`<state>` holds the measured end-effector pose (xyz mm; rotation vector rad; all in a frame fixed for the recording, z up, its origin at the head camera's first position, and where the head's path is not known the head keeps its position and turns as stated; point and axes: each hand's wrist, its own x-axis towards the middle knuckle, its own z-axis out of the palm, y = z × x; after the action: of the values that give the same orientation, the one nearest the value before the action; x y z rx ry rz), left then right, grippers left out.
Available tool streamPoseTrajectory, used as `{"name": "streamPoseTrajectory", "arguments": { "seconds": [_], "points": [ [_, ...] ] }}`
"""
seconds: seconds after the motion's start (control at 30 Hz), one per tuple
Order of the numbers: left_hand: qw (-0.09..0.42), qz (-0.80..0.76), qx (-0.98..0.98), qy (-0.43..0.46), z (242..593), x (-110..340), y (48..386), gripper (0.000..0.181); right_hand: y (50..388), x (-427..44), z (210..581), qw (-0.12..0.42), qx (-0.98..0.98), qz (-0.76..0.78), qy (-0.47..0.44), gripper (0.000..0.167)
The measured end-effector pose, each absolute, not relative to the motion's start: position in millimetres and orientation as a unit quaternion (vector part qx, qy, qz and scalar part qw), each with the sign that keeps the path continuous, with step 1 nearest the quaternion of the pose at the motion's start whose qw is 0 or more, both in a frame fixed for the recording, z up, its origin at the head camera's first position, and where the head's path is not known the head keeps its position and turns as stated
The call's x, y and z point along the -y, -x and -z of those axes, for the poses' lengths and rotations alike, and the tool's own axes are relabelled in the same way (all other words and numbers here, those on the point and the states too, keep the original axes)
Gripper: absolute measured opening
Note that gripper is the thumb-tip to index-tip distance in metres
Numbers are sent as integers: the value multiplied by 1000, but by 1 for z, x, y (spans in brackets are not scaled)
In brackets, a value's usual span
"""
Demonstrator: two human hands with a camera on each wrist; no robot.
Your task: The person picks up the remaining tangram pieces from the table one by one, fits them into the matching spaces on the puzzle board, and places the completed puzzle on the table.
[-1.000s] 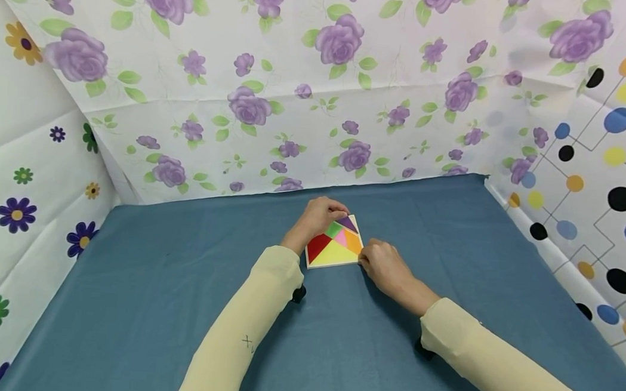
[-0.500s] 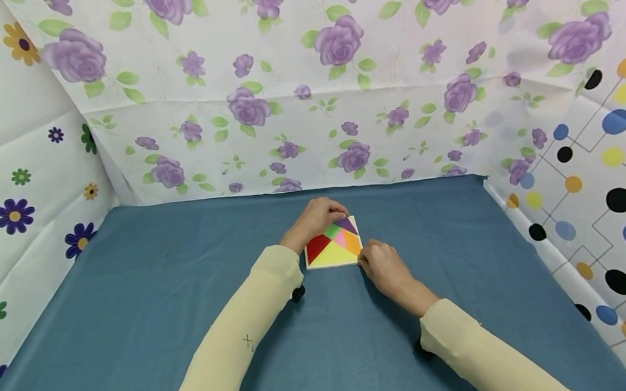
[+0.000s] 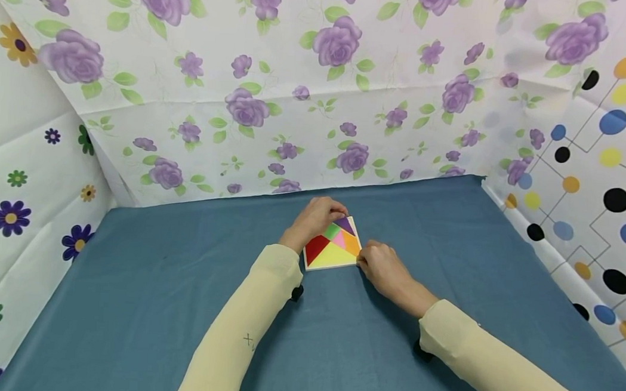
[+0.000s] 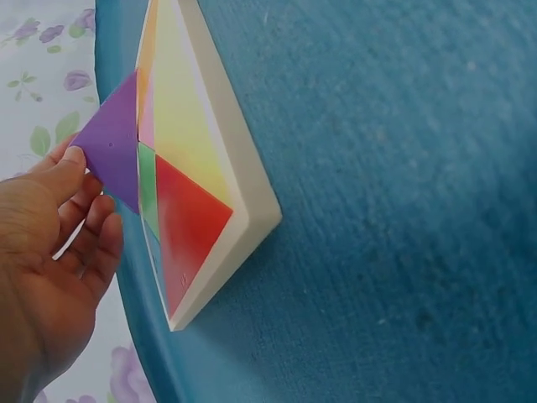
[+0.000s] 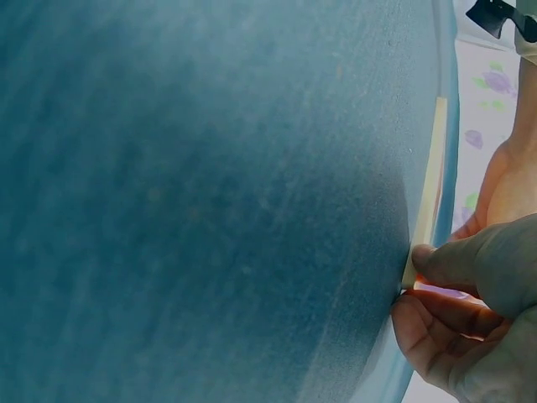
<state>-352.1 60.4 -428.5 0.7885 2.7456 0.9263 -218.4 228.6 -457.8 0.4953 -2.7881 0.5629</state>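
A square tangram board [image 3: 332, 267] with a pale rim lies on the blue cloth. Red [image 4: 195, 227], yellow [image 4: 186, 101], green, pink and orange pieces lie in it. At its far side, my left hand [image 3: 314, 222] pinches a purple triangle [image 4: 113, 143] between thumb and fingers. This triangle stands tilted up from the board in the left wrist view. My right hand [image 3: 386, 269] pinches the board's near right corner, thumb on one side and curled fingers on the other, as the right wrist view shows. The left hand hides the board's far left part.
Blue cloth [image 3: 177, 307] covers the table on all sides of the board. Behind it hangs a white sheet [image 3: 296, 123] with purple flowers. Patterned sheets also stand at the left and right. A dark strap piece [image 3: 297, 292] shows under the left cuff.
Both hands keep their hold, the left on the purple triangle and the right on the board's corner. Only the head view has drifted slightly.
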Motion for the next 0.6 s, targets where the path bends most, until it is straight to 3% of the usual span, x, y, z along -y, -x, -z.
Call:
{"name": "streamPoseTrajectory", "arguments": {
  "seconds": [0.6],
  "points": [
    [66, -310, -911, -264, 430, -60, 353, 24, 217, -229, 458, 127, 957, -199, -167, 27]
  ]
}}
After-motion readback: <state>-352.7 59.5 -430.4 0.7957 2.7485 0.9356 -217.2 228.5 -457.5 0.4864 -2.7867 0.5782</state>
